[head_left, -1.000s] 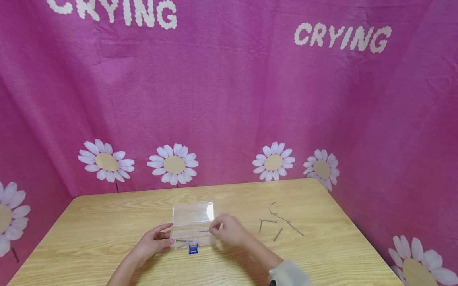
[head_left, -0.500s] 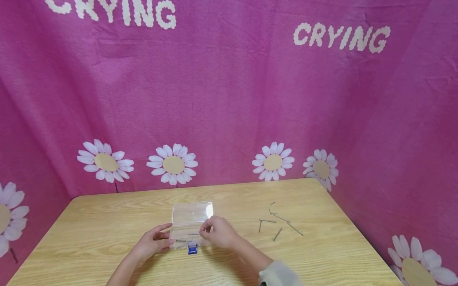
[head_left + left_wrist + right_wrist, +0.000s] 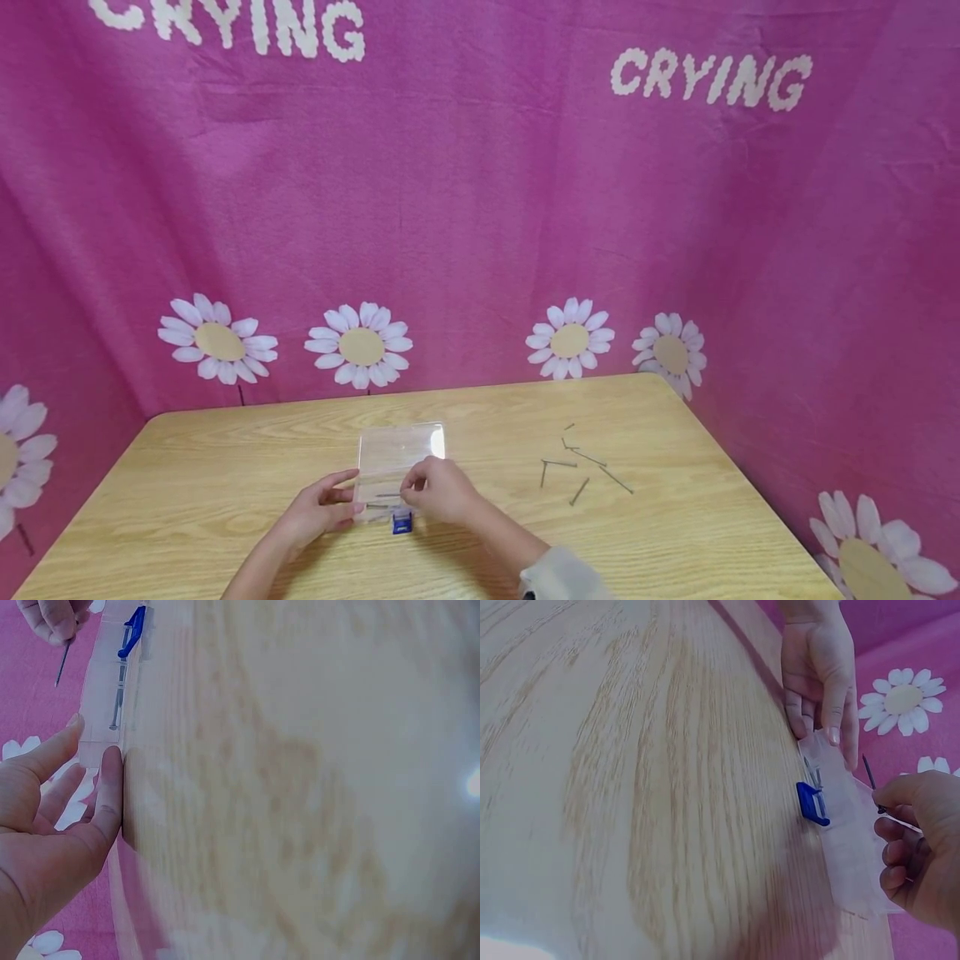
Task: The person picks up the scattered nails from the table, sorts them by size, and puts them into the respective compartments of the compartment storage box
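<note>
A clear plastic box (image 3: 397,446) stands with its lid up on the wooden table, a blue latch (image 3: 810,804) at its front edge. Several nails (image 3: 118,705) lie inside its front left part. My left hand (image 3: 318,507) is at the box's left end, its fingers spread and nearly straight, fingertips right at the wall and the thumb tip over the corner. Between thumb and index finger, my right hand (image 3: 442,490) pinches a nail (image 3: 868,772) near its head; the point sticks out to the left, over the box.
Several loose nails (image 3: 573,452) are scattered on the table (image 3: 255,450) right of the box. Behind the table's far edge hangs a pink cloth (image 3: 480,208) with daisies and white lettering. The table's rounded corners show at the back.
My right hand has moved left and slightly down with the nail, from the box's right end to over its middle. My left hand and the box have stayed in place.
</note>
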`<state>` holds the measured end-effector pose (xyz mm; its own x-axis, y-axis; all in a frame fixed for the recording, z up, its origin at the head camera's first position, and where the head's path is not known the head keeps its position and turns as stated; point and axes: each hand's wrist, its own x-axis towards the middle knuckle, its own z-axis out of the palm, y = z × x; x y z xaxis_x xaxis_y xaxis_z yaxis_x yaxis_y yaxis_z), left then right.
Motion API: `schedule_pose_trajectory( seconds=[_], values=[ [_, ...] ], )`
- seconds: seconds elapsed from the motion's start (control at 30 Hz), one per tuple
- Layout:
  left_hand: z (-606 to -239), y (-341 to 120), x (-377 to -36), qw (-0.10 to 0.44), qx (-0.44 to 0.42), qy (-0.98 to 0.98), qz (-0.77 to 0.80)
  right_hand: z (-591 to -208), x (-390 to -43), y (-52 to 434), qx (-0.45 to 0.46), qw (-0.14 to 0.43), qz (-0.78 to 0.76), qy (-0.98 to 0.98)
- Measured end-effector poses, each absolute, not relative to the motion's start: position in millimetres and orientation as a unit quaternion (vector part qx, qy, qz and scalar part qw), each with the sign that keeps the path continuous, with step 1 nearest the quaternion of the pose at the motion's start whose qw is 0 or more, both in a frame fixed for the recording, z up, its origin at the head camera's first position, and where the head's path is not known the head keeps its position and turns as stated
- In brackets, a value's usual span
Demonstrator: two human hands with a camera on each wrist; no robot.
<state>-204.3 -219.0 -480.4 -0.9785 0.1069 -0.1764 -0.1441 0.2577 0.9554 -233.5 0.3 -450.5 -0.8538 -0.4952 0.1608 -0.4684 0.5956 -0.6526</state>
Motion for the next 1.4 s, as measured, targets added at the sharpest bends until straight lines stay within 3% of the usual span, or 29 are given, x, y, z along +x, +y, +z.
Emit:
schedule_pose_trajectory(
  seconds=[1.4],
  values=[
    [-479, -221, -203, 0.110, -0.004, 0.779, 0.617, -459, -224, -29, -0.213, 0.000, -0.335, 0.918]
  ],
)
